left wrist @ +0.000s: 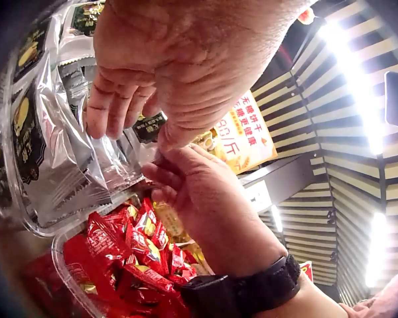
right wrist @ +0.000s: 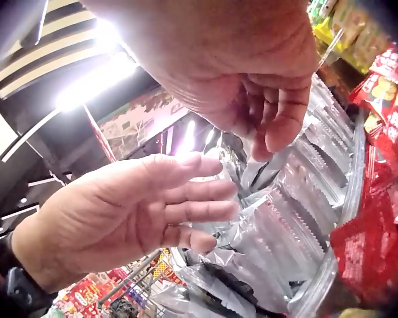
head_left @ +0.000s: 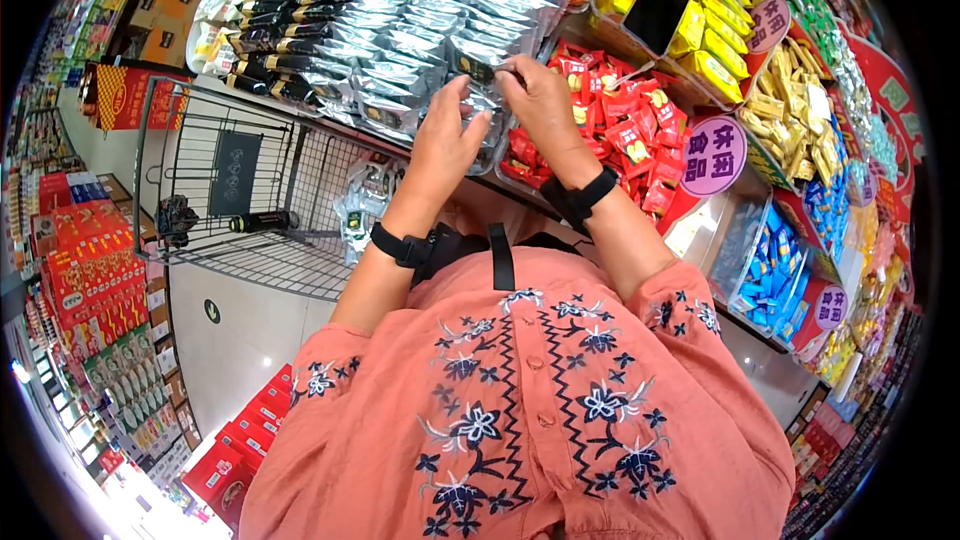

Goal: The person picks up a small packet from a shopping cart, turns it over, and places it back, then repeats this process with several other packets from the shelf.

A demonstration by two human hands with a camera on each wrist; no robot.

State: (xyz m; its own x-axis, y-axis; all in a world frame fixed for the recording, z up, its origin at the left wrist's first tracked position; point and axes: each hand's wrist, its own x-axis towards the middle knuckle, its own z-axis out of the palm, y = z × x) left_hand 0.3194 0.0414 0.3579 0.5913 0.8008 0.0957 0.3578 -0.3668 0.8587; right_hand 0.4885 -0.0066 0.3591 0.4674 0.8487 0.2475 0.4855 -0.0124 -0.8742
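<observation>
In the head view, silver snack packets (head_left: 395,35) with dark labels fill a display bin in rows. My right hand (head_left: 548,110) pinches the edge of one silver packet with a dark label (head_left: 474,68) among them. Its curled fingers show over the packets in the right wrist view. My left hand (head_left: 448,135) is just left of it over the same rows, its fingers extended and loosely spread. In the right wrist view nothing lies in the left palm (right wrist: 129,212).
Red snack packets (head_left: 630,135) fill the neighbouring bin, with yellow packets (head_left: 715,25) behind. A shopping cart (head_left: 240,185) stands at left, holding silver packets (head_left: 360,205) and a dark bottle (head_left: 262,222). Gold and blue packets (head_left: 775,275) lie at right.
</observation>
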